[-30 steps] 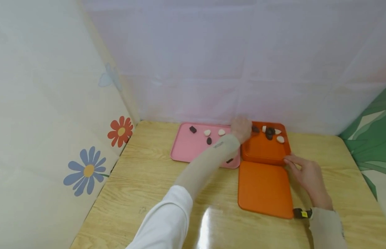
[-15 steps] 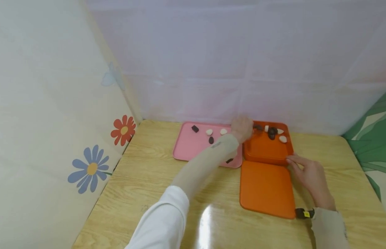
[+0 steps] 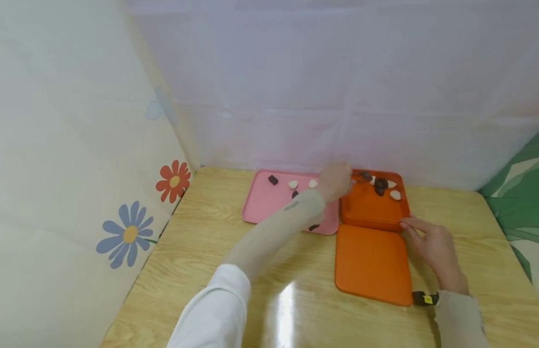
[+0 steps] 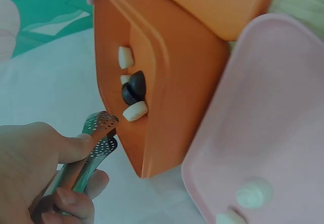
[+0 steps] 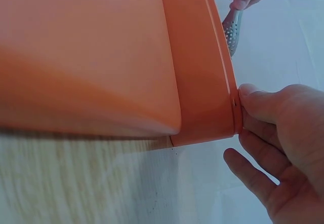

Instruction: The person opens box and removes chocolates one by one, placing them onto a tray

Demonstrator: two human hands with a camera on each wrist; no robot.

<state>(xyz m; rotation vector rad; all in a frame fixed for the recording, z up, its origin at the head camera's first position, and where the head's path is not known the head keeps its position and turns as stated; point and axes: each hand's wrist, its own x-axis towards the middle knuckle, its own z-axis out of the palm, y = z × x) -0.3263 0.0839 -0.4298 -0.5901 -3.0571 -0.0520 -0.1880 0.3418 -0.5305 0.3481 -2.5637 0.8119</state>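
Observation:
My left hand [image 3: 334,181] holds metal tongs [image 4: 81,171] with perforated heads, at the left side of the open orange box [image 3: 369,208]. A dark piece [image 3: 366,176] shows right at the tong heads, partly hidden by them in the left wrist view. Inside the box lie black pieces [image 4: 135,87] in a cluster, with white pieces [image 4: 134,111] around them. My right hand [image 3: 432,249] pinches the box's near right corner, thumb on the rim and fingers below it.
Left of the box, a pink tray [image 3: 262,208] carries several white pieces [image 3: 293,184] and black pieces [image 3: 273,180]. An orange lid [image 3: 372,266] lies flat before the box. A cloth wall [image 3: 269,96] stands directly behind.
My left hand and forearm have shifted slightly left. The dark piece by the tongs sits farther right and back in the box. My right hand keeps its hold on the corner.

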